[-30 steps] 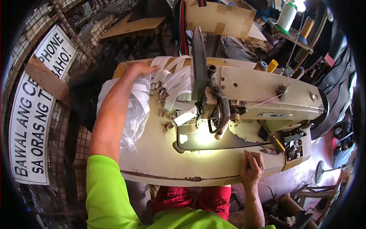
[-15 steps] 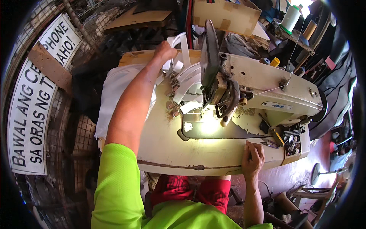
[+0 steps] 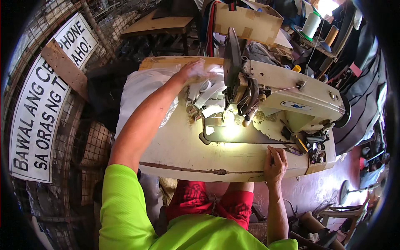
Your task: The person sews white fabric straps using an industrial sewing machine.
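Observation:
At the far side of the sewing machine table, my left hand [image 3: 195, 71] is over a bunch of white straps [image 3: 210, 93]. Motion blurs its fingers, but they look stretched out, with no strap raised in them. Small brownish end pieces [image 3: 193, 111] hang from the straps, left of the needle area. My right hand [image 3: 276, 163] rests at the near edge of the table, fingers curled in and nothing visible in them. Beside it lie thread snips [image 3: 293, 150] and a yellow-handled screwdriver [image 3: 300, 143]. The sewing machine [image 3: 291, 89] stands across the table, its lamp lighting the bed.
White fabric [image 3: 143, 89] covers the table's left end. A cardboard box [image 3: 248, 24] sits behind the machine. Thread cones, including a white one [image 3: 311, 26], stand at the back right. A metal box of small parts [image 3: 318, 150] is set in the right end.
My left hand has lowered slightly and moved right; the white strap it held up has dropped onto the bunch. My right hand stays at the table edge. The view has shifted slightly.

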A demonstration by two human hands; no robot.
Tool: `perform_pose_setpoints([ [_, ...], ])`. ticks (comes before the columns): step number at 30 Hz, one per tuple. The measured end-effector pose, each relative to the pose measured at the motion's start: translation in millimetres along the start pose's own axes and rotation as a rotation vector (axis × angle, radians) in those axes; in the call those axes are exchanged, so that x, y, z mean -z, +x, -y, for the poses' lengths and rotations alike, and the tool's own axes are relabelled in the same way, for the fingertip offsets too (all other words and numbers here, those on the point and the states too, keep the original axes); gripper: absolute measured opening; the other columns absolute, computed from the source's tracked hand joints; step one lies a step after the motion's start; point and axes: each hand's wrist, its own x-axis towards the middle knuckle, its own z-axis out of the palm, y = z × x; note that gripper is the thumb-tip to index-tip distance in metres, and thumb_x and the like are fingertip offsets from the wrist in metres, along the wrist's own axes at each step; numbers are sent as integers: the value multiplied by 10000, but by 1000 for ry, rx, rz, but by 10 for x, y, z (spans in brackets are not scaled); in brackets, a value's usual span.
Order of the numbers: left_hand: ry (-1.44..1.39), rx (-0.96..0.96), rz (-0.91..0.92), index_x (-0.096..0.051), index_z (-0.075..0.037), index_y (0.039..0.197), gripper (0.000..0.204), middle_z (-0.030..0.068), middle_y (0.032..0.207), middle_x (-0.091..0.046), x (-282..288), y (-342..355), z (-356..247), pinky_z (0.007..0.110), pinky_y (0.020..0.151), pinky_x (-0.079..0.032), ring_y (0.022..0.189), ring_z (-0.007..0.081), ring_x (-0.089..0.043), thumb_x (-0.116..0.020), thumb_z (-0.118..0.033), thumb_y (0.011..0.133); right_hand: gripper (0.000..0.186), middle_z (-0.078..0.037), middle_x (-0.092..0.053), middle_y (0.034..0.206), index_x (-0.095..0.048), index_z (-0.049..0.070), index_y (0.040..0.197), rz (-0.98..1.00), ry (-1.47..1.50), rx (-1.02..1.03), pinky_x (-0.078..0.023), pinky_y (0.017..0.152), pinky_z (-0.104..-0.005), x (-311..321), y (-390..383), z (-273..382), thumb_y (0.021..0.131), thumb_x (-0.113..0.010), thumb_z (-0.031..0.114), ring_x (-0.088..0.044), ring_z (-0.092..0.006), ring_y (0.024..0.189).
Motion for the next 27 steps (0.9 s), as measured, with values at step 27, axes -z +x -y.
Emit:
perform_pose_setpoints([
  [27,388,-413,511,-660,-37,925,172,201,732,-655,52,523,37,407,666,-530,678,300,-678,-612,-169,826,152,-108,-577,771,-675,25,951,-26,-41,20,-466,605,-365,35,-5,-15,803,-668,-13,-563,-270,667],
])
